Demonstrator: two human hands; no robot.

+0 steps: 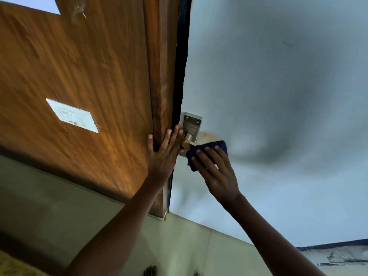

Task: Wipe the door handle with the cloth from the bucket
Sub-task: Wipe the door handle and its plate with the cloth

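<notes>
The metal door handle [191, 130], a silver plate with a round stem, is fixed on the pale blue door [268, 86] near its edge. My right hand [216, 172] presses a dark blue cloth [207, 149] over the lever part of the handle, which the cloth hides. My left hand [164, 154] lies flat with fingers spread on the brown wooden frame [159, 96] at the door's edge, fingertips close to the handle plate. The bucket is not in view.
A brown wooden panel [79, 66] with a white switch plate [72, 115] fills the left. A pale tiled floor [179, 242] lies below. A dark-edged step or threshold [338, 253] shows at the lower right.
</notes>
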